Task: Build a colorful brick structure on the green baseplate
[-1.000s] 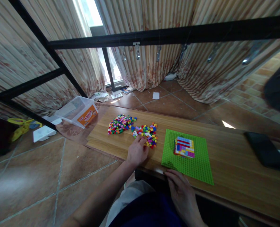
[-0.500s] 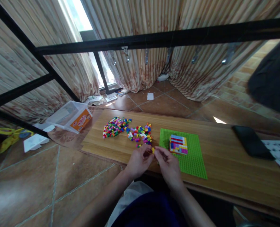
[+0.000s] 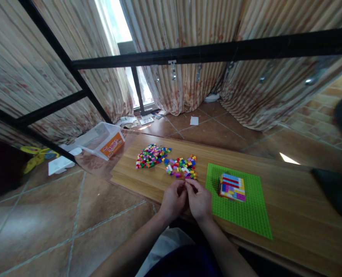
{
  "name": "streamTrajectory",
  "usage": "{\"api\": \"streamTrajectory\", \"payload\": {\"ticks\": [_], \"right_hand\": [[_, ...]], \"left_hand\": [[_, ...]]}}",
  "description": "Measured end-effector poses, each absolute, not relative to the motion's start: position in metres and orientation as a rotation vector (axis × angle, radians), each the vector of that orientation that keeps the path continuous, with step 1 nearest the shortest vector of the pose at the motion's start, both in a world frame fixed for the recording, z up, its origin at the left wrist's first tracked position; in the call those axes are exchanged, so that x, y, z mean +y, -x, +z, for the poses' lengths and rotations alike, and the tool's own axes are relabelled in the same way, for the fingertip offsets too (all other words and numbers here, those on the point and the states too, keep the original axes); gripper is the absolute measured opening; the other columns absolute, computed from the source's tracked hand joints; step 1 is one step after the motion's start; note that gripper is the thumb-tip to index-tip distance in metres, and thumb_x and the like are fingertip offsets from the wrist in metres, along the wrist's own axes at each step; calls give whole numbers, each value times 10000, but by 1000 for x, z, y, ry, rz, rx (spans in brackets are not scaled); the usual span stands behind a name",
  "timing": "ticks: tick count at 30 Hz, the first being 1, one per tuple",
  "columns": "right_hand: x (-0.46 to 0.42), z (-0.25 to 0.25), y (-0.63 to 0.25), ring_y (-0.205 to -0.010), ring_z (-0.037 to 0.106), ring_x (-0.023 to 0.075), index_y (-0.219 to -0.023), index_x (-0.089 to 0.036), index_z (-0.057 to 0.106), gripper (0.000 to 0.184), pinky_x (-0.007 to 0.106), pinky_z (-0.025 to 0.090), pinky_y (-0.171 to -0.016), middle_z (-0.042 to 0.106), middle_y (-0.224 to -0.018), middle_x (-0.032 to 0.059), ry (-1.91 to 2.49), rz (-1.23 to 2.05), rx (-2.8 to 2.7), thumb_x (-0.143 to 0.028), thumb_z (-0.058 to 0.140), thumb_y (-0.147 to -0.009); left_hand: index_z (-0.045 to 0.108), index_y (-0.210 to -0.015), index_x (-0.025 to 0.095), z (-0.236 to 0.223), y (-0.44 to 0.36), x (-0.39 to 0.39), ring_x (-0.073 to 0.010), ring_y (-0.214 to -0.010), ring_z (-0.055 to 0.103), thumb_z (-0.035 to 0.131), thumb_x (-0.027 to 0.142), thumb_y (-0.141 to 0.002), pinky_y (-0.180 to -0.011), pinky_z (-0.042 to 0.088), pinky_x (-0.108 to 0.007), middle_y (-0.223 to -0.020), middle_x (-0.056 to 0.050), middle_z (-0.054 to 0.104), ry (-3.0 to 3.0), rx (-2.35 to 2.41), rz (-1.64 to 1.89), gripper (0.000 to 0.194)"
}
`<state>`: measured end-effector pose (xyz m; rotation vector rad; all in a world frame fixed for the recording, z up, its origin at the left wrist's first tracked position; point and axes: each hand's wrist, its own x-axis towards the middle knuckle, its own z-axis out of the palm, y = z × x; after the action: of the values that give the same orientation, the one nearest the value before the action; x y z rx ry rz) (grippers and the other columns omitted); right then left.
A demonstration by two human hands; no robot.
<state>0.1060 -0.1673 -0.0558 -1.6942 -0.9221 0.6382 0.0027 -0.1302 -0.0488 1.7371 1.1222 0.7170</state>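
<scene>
My left hand (image 3: 173, 198) and my right hand (image 3: 199, 199) meet at the fingertips over the table's near edge, both closed in a pinch. The small yellow toy brick between them is mostly covered by the fingers. Just beyond the fingertips lies a loose spread of coloured toy bricks (image 3: 182, 167), with a denser heap of bricks (image 3: 151, 156) to its left. Right of my hands, a green baseplate (image 3: 246, 219) lies flat on the table. On it sits a low block of joined bricks (image 3: 232, 187), striped red, white, blue, yellow and purple on top.
The long wooden table (image 3: 292, 207) carries a dark phone-like slab (image 3: 332, 192) at its right. A clear plastic box (image 3: 103, 140) with an orange label stands past the left end. A black metal frame (image 3: 148, 59) crosses in front of the curtains. Papers (image 3: 194, 120) lie on the tiled floor.
My left hand came back from the loose bricks with a yellow brick, and my right hand rose from the table edge to meet it. The camera view swung left, then back right.
</scene>
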Motion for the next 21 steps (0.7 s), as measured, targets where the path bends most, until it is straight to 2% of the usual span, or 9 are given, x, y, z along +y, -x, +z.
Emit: {"api": "streamTrajectory", "payload": {"ticks": [8, 16, 21], "right_hand": [[-157, -63, -105, -966, 704, 223, -1028, -215, 750, 344, 384, 521, -899, 756, -1065, 77, 1763, 525, -1111, -396, 484, -906], [-158, -63, -107, -984, 703, 231, -1023, -205, 746, 342, 388, 525, -909, 755, -1070, 93, 1701, 476, -1089, -423, 511, -906], [-191, -59, -118, -773, 703, 201, -1019, -198, 729, 352, 328, 558, -731, 761, -947, 88, 1631, 563, -962, -478, 559, -891]], "left_hand": [[669, -1051, 189, -55, 5, -128, -178, -960, 646, 555, 69, -821, -905, 526, -335, -1021, -59, 693, -1776, 1088, 793, 284], [647, -1075, 187, -62, 2, -124, -187, -1006, 650, 570, 75, -812, -940, 532, -358, -1076, -73, 677, -1754, 1100, 834, 296], [621, -1074, 197, -63, 4, -127, -174, -953, 660, 563, 93, -822, -837, 565, -314, -1105, -69, 655, -1746, 1097, 836, 279]]}}
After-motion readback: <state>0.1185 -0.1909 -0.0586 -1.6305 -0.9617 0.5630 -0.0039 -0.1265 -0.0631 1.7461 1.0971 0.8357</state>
